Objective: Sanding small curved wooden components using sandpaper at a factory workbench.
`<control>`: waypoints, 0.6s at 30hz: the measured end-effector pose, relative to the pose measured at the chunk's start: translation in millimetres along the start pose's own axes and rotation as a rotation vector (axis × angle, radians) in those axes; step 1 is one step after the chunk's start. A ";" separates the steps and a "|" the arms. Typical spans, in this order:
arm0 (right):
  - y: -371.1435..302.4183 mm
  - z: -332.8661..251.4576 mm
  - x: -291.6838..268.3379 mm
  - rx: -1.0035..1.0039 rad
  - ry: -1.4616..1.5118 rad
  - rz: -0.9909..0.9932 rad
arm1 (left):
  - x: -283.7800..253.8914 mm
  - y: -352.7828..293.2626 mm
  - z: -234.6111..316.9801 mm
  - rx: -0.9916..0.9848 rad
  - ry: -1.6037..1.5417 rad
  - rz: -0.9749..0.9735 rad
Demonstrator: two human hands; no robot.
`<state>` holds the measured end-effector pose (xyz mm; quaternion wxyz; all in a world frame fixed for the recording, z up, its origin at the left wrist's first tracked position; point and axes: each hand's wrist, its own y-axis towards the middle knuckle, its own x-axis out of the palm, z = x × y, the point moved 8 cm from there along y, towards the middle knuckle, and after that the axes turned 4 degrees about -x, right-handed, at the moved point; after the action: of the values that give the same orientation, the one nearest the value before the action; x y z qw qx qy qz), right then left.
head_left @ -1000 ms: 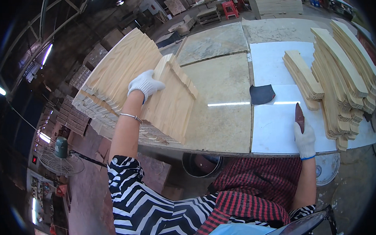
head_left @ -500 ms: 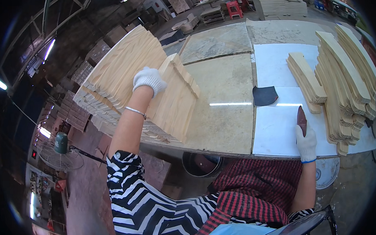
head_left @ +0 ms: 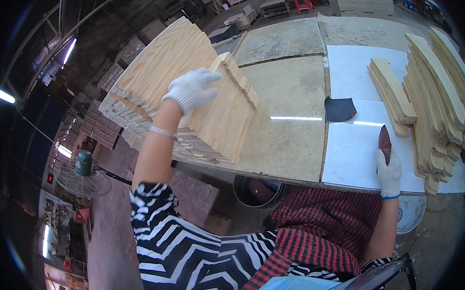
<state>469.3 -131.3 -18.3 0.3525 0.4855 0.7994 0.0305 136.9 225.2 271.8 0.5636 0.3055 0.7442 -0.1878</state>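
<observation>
My left hand (head_left: 192, 89), in a white knitted glove, is open over the tall stack of pale wooden boards (head_left: 174, 51) on the left. Its fingers stretch to the right near a shorter row of boards (head_left: 231, 116) in front of the stack; whether they touch the wood I cannot tell. At the table's right side, my gloved right hand (head_left: 389, 172) is closed around a reddish-brown piece of sandpaper (head_left: 384, 139), its pointed end sticking up past the thumb. Just right of that hand lie piled curved wooden slats (head_left: 421, 126).
A dark square of sandpaper (head_left: 340, 109) lies on the white sheet (head_left: 349, 145) at mid-table. A smaller slat bundle (head_left: 391, 94) is beyond my right hand. Below the table edge stands a black bucket (head_left: 258, 190). A fan (head_left: 83, 172) is at far left.
My left hand's fingers were curled against the boards and are now stretched out and apart. The whole view has shifted slightly. My right hand still holds the sandpaper in the same place.
</observation>
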 end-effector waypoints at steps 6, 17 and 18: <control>1.4 9.4 1.0 -0.020 0.041 -0.002 | -7.1 -85.0 29.1 -0.009 0.132 -0.184; 3.6 7.6 1.4 -0.025 0.060 0.005 | 23.2 -100.2 2.8 0.207 0.160 0.090; 3.7 3.7 -1.3 -0.022 0.069 -0.002 | 23.4 -99.3 3.5 0.175 0.147 0.076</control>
<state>474.6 -131.5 -18.9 0.3302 0.4794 0.8112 0.0555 69.1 154.9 242.0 0.4853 0.3946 0.7521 -0.2075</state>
